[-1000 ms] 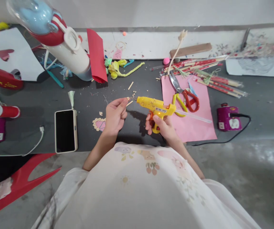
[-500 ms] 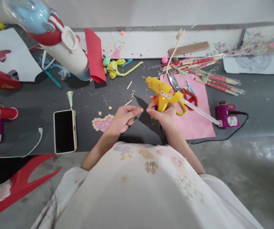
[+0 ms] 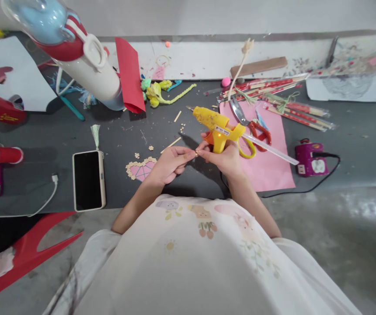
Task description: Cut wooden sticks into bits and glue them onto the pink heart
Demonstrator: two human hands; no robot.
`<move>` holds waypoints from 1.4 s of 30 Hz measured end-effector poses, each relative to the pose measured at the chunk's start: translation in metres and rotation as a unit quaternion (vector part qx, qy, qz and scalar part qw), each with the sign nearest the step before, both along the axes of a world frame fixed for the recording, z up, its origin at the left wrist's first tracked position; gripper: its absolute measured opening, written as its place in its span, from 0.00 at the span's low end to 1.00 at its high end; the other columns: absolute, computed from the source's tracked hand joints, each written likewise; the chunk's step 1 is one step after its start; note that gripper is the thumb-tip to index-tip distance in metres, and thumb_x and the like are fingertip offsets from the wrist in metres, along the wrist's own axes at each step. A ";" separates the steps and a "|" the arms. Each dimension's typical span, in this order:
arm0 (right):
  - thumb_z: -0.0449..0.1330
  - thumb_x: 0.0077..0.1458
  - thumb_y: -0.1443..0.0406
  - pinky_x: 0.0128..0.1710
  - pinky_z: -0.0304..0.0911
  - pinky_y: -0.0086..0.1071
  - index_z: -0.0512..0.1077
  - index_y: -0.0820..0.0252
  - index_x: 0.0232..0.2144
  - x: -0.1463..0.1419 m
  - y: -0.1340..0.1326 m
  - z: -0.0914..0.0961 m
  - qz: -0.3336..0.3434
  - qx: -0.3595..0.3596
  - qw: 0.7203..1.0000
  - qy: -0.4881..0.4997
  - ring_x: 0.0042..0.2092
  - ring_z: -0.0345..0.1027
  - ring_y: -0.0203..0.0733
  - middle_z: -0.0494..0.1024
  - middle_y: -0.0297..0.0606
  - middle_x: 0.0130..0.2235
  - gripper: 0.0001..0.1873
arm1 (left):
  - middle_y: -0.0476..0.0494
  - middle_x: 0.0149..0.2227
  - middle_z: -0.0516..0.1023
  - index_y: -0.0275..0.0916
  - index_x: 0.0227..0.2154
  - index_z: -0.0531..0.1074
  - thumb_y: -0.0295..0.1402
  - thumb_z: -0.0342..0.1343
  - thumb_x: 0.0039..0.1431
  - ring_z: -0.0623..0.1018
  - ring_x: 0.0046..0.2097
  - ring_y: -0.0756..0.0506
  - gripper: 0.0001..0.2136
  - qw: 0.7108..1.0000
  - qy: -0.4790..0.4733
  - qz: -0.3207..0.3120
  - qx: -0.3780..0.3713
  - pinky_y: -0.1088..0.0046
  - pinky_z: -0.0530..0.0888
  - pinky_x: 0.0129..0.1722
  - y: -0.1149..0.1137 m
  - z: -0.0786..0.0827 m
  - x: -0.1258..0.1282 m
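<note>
My right hand [image 3: 224, 158] grips the handle of a yellow hot glue gun [image 3: 216, 126], its nozzle pointing up and left and a clear glue stick trailing out behind to the right. My left hand [image 3: 170, 162] pinches a tiny tan bead [image 3: 196, 152] between thumb and forefinger, and the fingertips of both hands meet at it. Just left of my left hand, a pink heart cutout [image 3: 141, 168] edged with small beads lies on the dark mat [image 3: 175, 183].
A phone [image 3: 88, 179] lies left of the heart. Red-handled scissors [image 3: 255, 127] rest on pink paper [image 3: 266, 162], with a purple plugged-in device [image 3: 311, 159] to the right. A white and red bottle [image 3: 76, 57], folded red paper [image 3: 129, 76], sticks and scraps line the back.
The glue gun left the bead at my left fingertips and tilted nozzle-up. My left hand dropped toward me with the bead, and my right fingers came over to meet it.
</note>
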State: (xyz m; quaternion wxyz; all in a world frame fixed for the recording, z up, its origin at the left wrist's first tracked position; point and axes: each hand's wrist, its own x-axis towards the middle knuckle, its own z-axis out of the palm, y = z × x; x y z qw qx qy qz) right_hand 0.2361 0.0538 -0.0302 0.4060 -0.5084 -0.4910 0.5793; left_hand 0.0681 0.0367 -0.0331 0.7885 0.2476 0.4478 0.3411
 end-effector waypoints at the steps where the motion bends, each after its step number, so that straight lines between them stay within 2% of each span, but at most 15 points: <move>1: 0.69 0.42 0.61 0.23 0.63 0.27 0.71 0.60 0.40 0.000 0.000 0.000 0.000 -0.001 1.000 0.002 0.24 0.62 0.29 0.76 0.32 0.29 0.21 | 0.60 0.17 0.51 0.34 0.25 0.74 0.42 0.68 0.43 0.47 0.16 0.61 0.15 1.000 0.004 0.002 0.000 0.80 0.42 0.15 0.000 0.001 0.000; 4: 0.69 0.41 0.62 0.22 0.63 0.27 0.71 0.59 0.40 0.001 0.003 -0.001 -0.013 -0.002 1.000 -0.002 0.24 0.62 0.30 0.76 0.31 0.29 0.22 | 0.59 0.17 0.54 0.34 0.27 0.75 0.41 0.68 0.43 0.48 0.16 0.61 0.15 0.999 0.034 0.028 0.014 0.81 0.43 0.15 0.000 0.002 0.002; 7: 0.68 0.42 0.63 0.22 0.63 0.27 0.70 0.58 0.40 0.003 0.006 -0.005 -0.034 -0.005 0.999 -0.042 0.23 0.62 0.30 0.76 0.31 0.29 0.20 | 0.57 0.17 0.59 0.35 0.28 0.76 0.41 0.67 0.45 0.51 0.16 0.60 0.14 0.990 0.104 0.082 0.055 0.81 0.46 0.15 0.001 -0.001 0.002; 11: 0.67 0.42 0.64 0.24 0.64 0.28 0.69 0.57 0.39 0.006 0.008 -0.013 -0.036 -0.009 0.996 -0.080 0.24 0.62 0.31 0.76 0.31 0.29 0.19 | 0.53 0.20 0.67 0.36 0.29 0.78 0.41 0.65 0.47 0.56 0.18 0.59 0.12 0.960 0.209 0.146 0.119 0.81 0.51 0.16 0.004 -0.010 0.000; 14: 0.67 0.42 0.65 0.26 0.66 0.28 0.69 0.57 0.39 0.007 0.008 -0.015 -0.038 -0.012 0.996 -0.085 0.26 0.65 0.31 0.76 0.31 0.30 0.19 | 0.52 0.20 0.69 0.37 0.28 0.79 0.38 0.64 0.48 0.61 0.21 0.57 0.09 0.932 0.260 0.188 0.167 0.81 0.57 0.20 0.005 -0.013 -0.002; 18: 0.66 0.47 0.61 0.23 0.66 0.29 0.71 0.55 0.37 0.009 0.003 -0.010 -0.038 -0.004 0.996 -0.086 0.23 0.64 0.32 0.75 0.31 0.29 0.14 | 0.52 0.20 0.70 0.38 0.29 0.80 0.34 0.63 0.50 0.63 0.22 0.56 0.05 0.901 0.294 0.242 0.207 0.81 0.59 0.22 0.005 -0.009 -0.001; 22: 0.62 0.53 0.55 0.20 0.63 0.30 0.72 0.54 0.37 0.015 -0.007 -0.001 0.005 -0.017 0.998 -0.061 0.21 0.62 0.33 0.75 0.32 0.26 0.12 | 0.51 0.22 0.72 0.39 0.29 0.80 0.33 0.62 0.51 0.64 0.23 0.55 0.04 0.877 0.304 0.285 0.239 0.81 0.59 0.22 0.004 -0.005 -0.001; 24: 0.60 0.55 0.54 0.21 0.63 0.29 0.72 0.54 0.39 0.017 -0.013 0.002 0.027 -0.024 0.999 -0.035 0.21 0.63 0.32 0.76 0.32 0.27 0.13 | 0.51 0.22 0.72 0.40 0.29 0.79 0.33 0.62 0.51 0.64 0.23 0.56 0.04 0.875 0.295 0.297 0.244 0.81 0.59 0.22 0.003 -0.005 -0.001; 27: 0.59 0.55 0.53 0.21 0.63 0.28 0.72 0.56 0.40 0.020 -0.019 0.005 0.049 -0.038 0.998 0.000 0.21 0.64 0.31 0.77 0.33 0.28 0.16 | 0.52 0.20 0.70 0.40 0.30 0.79 0.35 0.63 0.51 0.62 0.21 0.57 0.05 0.888 0.257 0.303 0.232 0.81 0.57 0.20 0.004 -0.008 -0.002; 32: 0.60 0.54 0.52 0.21 0.65 0.28 0.71 0.58 0.38 0.019 -0.026 0.004 0.069 -0.066 0.995 0.039 0.21 0.67 0.32 0.78 0.35 0.28 0.17 | 0.53 0.20 0.70 0.39 0.29 0.78 0.39 0.65 0.48 0.56 0.17 0.59 0.09 0.915 0.145 0.331 0.178 0.80 0.51 0.15 0.007 -0.011 -0.003; 36: 0.61 0.52 0.49 0.21 0.65 0.29 0.70 0.58 0.35 0.017 -0.030 0.003 0.087 -0.080 0.991 0.064 0.21 0.68 0.33 0.77 0.35 0.26 0.19 | 0.53 0.20 0.70 0.37 0.27 0.77 0.39 0.67 0.44 0.54 0.16 0.60 0.11 0.929 0.085 0.336 0.131 0.81 0.49 0.14 0.009 -0.008 -0.004; 39: 0.60 0.53 0.49 0.21 0.65 0.29 0.69 0.58 0.35 0.016 -0.033 0.003 0.100 -0.078 0.990 0.064 0.21 0.69 0.34 0.77 0.35 0.26 0.19 | 0.53 0.19 0.70 0.37 0.28 0.78 0.38 0.67 0.46 0.54 0.16 0.60 0.10 0.926 0.097 0.338 0.137 0.81 0.51 0.14 0.009 -0.007 -0.004; 42: 0.59 0.54 0.50 0.21 0.65 0.29 0.69 0.58 0.35 0.017 -0.034 0.001 0.110 -0.071 0.989 0.073 0.22 0.69 0.34 0.77 0.34 0.26 0.18 | 0.53 0.20 0.71 0.39 0.29 0.79 0.36 0.65 0.49 0.61 0.18 0.59 0.07 0.899 0.180 0.354 0.188 0.82 0.56 0.17 0.006 -0.005 -0.002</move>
